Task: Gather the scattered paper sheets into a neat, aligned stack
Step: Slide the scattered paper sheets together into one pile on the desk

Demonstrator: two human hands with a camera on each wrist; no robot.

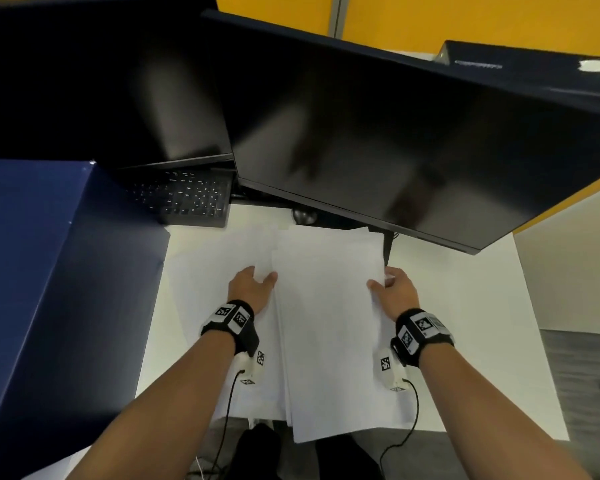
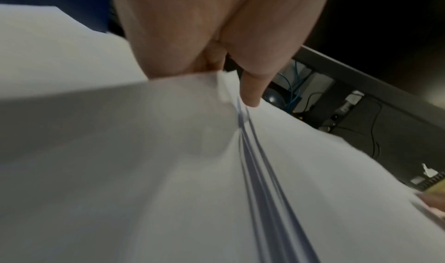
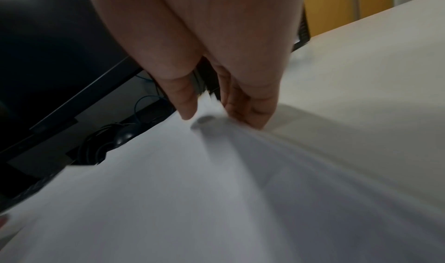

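Observation:
A loose stack of white paper sheets (image 1: 326, 327) lies lengthwise on the white desk (image 1: 482, 323), its near end hanging past the desk's front edge. My left hand (image 1: 257, 282) pinches the stack's left edge, thumb on top; the left wrist view shows several sheet edges (image 2: 255, 152) fanned under the thumb (image 2: 250, 93). My right hand (image 1: 388, 282) pinches the right edge, thumb on top and fingers (image 3: 248, 111) beneath, with the sheets (image 3: 216, 172) bowing upward. More white sheets (image 1: 222, 261) lie flat under and to the left of the held stack.
Two dark monitors (image 1: 378, 140) overhang the back of the desk, close above the sheets' far end. A black keyboard (image 1: 187, 199) sits at back left, beside a blue partition (image 1: 49, 271). A dark mouse (image 1: 303, 216) and cables lie under the right monitor.

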